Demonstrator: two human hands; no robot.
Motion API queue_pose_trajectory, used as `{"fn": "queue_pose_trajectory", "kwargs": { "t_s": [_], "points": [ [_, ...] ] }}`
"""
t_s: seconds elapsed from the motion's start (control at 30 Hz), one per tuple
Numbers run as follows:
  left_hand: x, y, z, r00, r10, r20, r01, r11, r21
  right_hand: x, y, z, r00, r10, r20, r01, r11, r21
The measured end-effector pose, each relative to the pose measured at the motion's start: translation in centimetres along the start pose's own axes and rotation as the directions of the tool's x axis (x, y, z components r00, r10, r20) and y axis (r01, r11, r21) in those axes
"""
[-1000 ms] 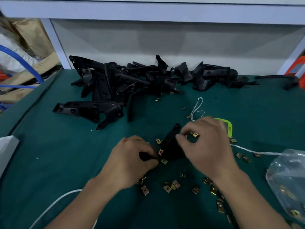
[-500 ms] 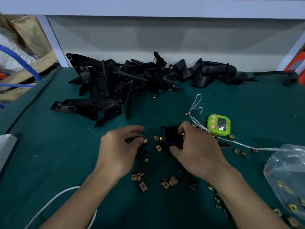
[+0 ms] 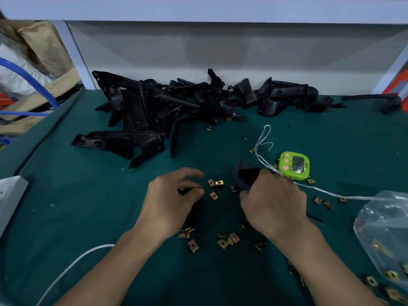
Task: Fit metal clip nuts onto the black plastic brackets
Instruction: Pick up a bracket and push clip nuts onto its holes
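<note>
My right hand (image 3: 272, 203) grips a small black plastic bracket (image 3: 244, 175) at the middle of the green mat, its top sticking out above my fingers. My left hand (image 3: 171, 200) is to its left and pinches a clip nut (image 3: 200, 188) between thumb and fingers; a dark piece shows under that hand. Several brass clip nuts (image 3: 215, 183) lie loose between and below my hands. A big pile of black brackets (image 3: 176, 102) is heaped along the back of the mat.
A green digital timer (image 3: 293, 165) with a white cord (image 3: 262, 140) lies right of the held bracket. A clear plastic bag of clip nuts (image 3: 384, 235) sits at the right edge. A white cable (image 3: 72, 265) runs at lower left. A white block (image 3: 8, 195) stands at far left.
My hands drew apart: the left let go of the bracket and moved left onto a clip nut. The right hand took the bracket alone and uncovered the green timer.
</note>
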State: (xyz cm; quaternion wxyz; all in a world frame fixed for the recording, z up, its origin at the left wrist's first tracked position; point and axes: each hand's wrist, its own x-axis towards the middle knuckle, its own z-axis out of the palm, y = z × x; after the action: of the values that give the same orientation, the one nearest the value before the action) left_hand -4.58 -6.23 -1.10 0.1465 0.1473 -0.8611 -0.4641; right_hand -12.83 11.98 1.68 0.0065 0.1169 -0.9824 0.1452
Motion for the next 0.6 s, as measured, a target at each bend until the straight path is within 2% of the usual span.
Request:
{"fn": "queue_pose_trajectory", "kwargs": {
  "t_s": [0.1, 0.2, 0.27, 0.37, 0.47, 0.6],
  "points": [
    [0.1, 0.5, -0.2, 1.000, 0.004, 0.004, -0.004, 0.998, -0.058, -0.2, -0.4, -0.1, 0.995, -0.044, -0.092, 0.051, 0.996, 0.074],
    [0.1, 0.8, -0.2, 1.000, 0.016, -0.009, -0.017, 0.999, -0.049, -0.7, -1.2, 0.1, 0.950, -0.204, -0.237, 0.238, 0.964, 0.121],
    [0.0, 0.9, 0.0, 1.000, 0.020, -0.007, -0.020, 0.999, -0.036, -1.2, -1.9, 0.1, 0.926, -0.258, -0.277, 0.316, 0.929, 0.192],
    [0.0, 1.0, 0.2, 0.999, 0.022, 0.027, -0.020, 0.998, -0.061, -1.5, -2.5, 0.5, 0.924, -0.317, -0.212, 0.372, 0.870, 0.323],
    [0.1, 0.9, 0.2, 0.997, 0.011, 0.073, -0.004, 0.995, -0.097, -1.4, -2.5, 0.6, 0.933, -0.340, -0.113, 0.356, 0.839, 0.412],
    [0.2, 0.8, 0.2, 0.992, -0.003, 0.130, 0.026, 0.984, -0.176, -1.3, -2.4, 0.7, 0.941, -0.308, -0.139, 0.337, 0.843, 0.418]
  ]
}}
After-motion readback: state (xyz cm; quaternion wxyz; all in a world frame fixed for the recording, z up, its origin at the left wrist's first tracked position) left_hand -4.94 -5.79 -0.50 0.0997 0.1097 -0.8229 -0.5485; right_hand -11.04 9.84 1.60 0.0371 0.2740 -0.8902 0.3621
